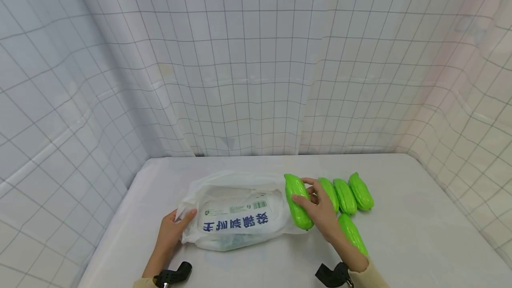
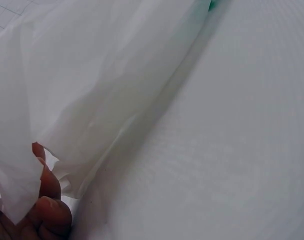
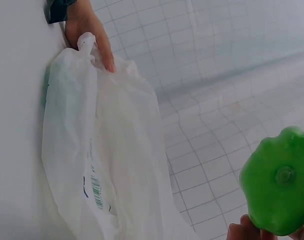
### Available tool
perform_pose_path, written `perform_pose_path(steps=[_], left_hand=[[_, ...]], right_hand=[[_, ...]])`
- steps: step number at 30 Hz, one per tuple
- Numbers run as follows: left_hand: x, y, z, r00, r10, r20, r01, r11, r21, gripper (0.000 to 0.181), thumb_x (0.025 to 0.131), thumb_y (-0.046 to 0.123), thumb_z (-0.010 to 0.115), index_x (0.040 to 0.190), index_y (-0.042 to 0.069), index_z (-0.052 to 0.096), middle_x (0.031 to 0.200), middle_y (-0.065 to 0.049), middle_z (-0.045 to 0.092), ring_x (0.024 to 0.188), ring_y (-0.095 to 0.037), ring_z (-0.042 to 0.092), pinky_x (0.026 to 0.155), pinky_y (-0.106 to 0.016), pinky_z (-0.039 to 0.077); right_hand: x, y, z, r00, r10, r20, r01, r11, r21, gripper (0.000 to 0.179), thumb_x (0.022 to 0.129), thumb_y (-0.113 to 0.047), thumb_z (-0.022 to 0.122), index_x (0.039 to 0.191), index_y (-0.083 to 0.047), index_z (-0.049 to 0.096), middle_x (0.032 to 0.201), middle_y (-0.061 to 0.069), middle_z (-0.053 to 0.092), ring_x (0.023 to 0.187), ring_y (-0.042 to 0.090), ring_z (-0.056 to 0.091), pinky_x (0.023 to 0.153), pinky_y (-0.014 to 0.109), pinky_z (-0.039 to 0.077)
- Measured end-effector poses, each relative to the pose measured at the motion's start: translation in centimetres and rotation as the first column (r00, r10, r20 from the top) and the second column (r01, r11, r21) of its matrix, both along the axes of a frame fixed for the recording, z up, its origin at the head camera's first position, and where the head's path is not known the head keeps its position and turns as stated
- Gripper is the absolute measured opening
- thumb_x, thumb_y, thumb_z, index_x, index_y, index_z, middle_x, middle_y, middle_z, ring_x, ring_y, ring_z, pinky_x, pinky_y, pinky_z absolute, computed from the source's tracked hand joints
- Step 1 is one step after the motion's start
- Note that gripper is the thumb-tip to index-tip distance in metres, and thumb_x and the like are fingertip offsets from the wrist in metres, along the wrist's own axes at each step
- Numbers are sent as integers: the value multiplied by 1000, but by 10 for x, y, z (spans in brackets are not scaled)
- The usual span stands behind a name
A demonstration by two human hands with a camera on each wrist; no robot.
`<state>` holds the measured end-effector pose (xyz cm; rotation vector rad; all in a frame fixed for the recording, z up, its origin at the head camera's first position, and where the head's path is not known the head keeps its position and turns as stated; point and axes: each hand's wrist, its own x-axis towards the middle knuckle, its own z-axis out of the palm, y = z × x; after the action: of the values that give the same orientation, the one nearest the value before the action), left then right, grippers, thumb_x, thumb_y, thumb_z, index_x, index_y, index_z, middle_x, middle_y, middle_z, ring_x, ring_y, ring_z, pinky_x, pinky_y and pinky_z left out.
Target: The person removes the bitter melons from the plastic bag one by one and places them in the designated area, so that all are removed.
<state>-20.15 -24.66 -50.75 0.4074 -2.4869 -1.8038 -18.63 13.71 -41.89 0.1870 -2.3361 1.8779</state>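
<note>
My left hand pinches the left edge of a white plastic bag printed with dark blue characters and a barcode. In the left wrist view, its fingers are partly behind the bag's thin film. My right hand holds a shiny green bitter melon by its side, thumb in front, at the bag's right end. Seen end-on in the right wrist view, the melon is lumpy and round, with fingertips at its lower edge. The bag's mouth gapes upward; whether anything is inside cannot be made out.
Three more green bitter melons lie side by side to the right of my right hand. Another melon lies nearer, partly behind my right forearm. White grid-lined curtains hang around the white table.
</note>
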Motion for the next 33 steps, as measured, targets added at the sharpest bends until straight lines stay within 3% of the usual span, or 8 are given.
perform_pose_path(steps=[9, 21, 29, 33], left_hand=[[0, -1, 0, 1000, 1, 2, -1, 1000, -8, 69, 82, 53, 68, 119, -4, 56, 96, -11, 66, 75, -18, 57, 64, -26, 47], [1, 0, 0, 1000, 3, 5, -3, 1000, 0, 68, 82, 52, 68, 118, -5, 56, 95, -11, 66, 75, -18, 57, 63, -26, 47], [1, 0, 1, 1000, 8, 6, -8, 1000, 3, 69, 82, 52, 68, 118, -5, 57, 97, -11, 66, 76, -18, 57, 64, -25, 47], [2, 1, 2, 1000, 8, 7, -8, 1000, 1, 68, 83, 51, 68, 119, -5, 56, 97, -12, 66, 75, -18, 57, 64, -25, 47]], right_hand=[[6, 21, 2, 1000, -10, 29, 11, 999, -32, 45, 88, -18, 68, 129, -15, 50, 99, 13, 47, 77, 18, 58, 64, 29, 49], [12, 56, 4, 994, -68, 89, 62, 995, 74, 51, 90, -28, 67, 134, -14, 44, 104, 12, 45, 81, 15, 59, 68, 27, 47], [13, 73, 4, 993, -98, 69, 90, 990, 108, 49, 91, -28, 65, 132, -7, 46, 103, 15, 52, 78, 14, 61, 63, 29, 48], [14, 80, 4, 986, -132, 104, 115, 981, 155, 52, 91, -31, 66, 132, -7, 45, 108, 15, 51, 88, 20, 60, 67, 29, 48]])
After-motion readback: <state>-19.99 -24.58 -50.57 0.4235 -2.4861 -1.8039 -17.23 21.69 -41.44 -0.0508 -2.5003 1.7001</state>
